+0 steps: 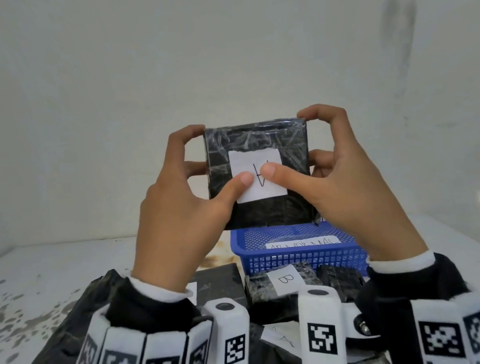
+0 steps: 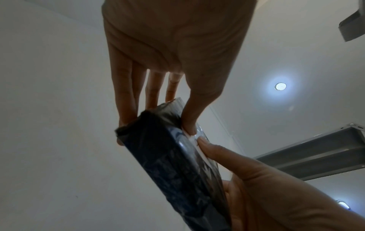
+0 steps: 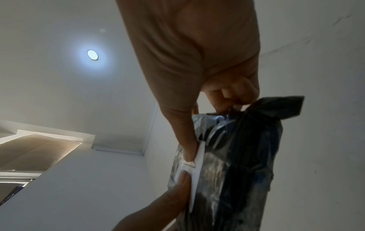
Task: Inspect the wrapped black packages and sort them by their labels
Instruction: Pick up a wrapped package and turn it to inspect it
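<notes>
Glossy crinkled plastic wraps the package; its label is matt paper.

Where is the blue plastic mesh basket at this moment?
In the head view, the blue plastic mesh basket stands on the white table, right of centre, below the held wrapped black package.

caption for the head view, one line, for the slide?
Both hands, left hand and right hand, hold a wrapped black package upright, thumbs on its white label, above a blue basket.

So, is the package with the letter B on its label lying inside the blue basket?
No, the B package lies on the table in front of the blue basket, outside its wall.
</notes>
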A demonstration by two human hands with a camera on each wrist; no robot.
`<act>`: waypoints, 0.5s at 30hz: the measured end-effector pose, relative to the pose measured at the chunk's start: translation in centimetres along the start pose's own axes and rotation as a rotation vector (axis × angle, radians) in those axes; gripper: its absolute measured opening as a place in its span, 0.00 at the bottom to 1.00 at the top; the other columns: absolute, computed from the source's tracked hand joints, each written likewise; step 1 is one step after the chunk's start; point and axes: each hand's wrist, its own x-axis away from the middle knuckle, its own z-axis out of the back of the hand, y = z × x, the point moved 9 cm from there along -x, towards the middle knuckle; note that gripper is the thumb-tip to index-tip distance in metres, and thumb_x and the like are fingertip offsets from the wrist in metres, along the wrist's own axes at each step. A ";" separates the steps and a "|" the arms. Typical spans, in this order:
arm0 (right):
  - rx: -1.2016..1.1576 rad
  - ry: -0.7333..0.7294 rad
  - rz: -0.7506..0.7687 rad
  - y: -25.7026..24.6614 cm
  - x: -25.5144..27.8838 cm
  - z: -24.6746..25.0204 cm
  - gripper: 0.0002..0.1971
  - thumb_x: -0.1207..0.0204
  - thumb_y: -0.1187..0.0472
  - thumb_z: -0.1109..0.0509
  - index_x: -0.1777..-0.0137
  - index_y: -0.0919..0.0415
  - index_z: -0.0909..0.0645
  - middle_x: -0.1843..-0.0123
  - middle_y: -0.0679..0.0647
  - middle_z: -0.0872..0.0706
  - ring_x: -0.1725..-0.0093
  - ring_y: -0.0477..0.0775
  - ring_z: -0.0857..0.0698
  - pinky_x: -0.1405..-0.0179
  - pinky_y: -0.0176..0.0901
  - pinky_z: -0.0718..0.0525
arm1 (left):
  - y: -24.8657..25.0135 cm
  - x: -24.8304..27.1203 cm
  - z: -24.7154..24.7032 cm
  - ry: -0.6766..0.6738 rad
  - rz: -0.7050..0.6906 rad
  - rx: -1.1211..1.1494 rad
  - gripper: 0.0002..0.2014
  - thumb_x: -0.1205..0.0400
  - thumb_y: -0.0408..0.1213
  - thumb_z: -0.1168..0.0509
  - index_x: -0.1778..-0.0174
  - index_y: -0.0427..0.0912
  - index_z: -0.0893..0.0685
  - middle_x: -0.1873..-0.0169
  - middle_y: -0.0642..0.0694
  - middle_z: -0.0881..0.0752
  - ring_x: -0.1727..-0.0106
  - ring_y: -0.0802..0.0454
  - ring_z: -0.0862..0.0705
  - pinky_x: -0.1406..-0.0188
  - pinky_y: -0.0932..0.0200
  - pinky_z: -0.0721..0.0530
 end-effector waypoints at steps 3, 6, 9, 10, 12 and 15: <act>-0.034 -0.018 -0.006 0.0 -0.1 0.3 0.27 0.28 0.45 0.21 0.36 0.35 0.32 0.58 0.50 0.07 0.70 0.51 0.14 0.63 0.49 0.09 | 0.0 0.1 -0.1 0.017 -0.004 0.011 0.30 0.29 0.60 0.28 0.34 0.74 0.33 0.53 0.64 0.13 0.58 0.52 0.10 0.54 0.44 0.11; -0.075 -0.049 -0.021 0.2 0.0 0.5 0.22 0.25 0.48 0.24 0.37 0.35 0.30 0.60 0.48 0.06 0.70 0.50 0.12 0.68 0.43 0.12 | 0.1 0.2 -0.4 0.007 -0.001 0.015 0.28 0.29 0.61 0.31 0.34 0.75 0.32 0.53 0.63 0.13 0.57 0.53 0.10 0.52 0.47 0.12; -0.118 -0.063 -0.013 0.2 0.0 0.6 0.18 0.22 0.50 0.26 0.38 0.36 0.29 0.66 0.47 0.08 0.79 0.43 0.22 0.76 0.30 0.23 | 0.0 0.1 -0.4 0.007 -0.004 0.045 0.24 0.27 0.61 0.33 0.35 0.73 0.30 0.54 0.63 0.13 0.56 0.55 0.11 0.55 0.55 0.14; -0.130 -0.068 -0.011 0.2 -0.1 0.6 0.18 0.23 0.50 0.26 0.38 0.36 0.28 0.66 0.45 0.09 0.79 0.43 0.23 0.77 0.29 0.25 | -0.1 0.0 -0.4 0.008 -0.003 0.058 0.22 0.26 0.60 0.33 0.36 0.72 0.30 0.55 0.62 0.13 0.59 0.56 0.10 0.59 0.58 0.14; -0.140 -0.060 -0.005 0.1 -0.2 0.7 0.16 0.23 0.50 0.26 0.39 0.36 0.26 0.65 0.41 0.11 0.78 0.42 0.22 0.77 0.30 0.24 | -0.4 -0.2 -0.3 0.007 0.010 0.088 0.21 0.24 0.56 0.32 0.36 0.70 0.29 0.55 0.61 0.13 0.66 0.60 0.11 0.69 0.67 0.16; -0.136 -0.051 0.001 0.2 -0.2 0.5 0.15 0.24 0.48 0.26 0.41 0.35 0.25 0.64 0.40 0.13 0.78 0.43 0.23 0.77 0.31 0.24 | -0.6 -0.3 -0.2 0.013 0.018 0.111 0.19 0.23 0.57 0.33 0.36 0.69 0.26 0.53 0.63 0.14 0.67 0.64 0.12 0.68 0.63 0.13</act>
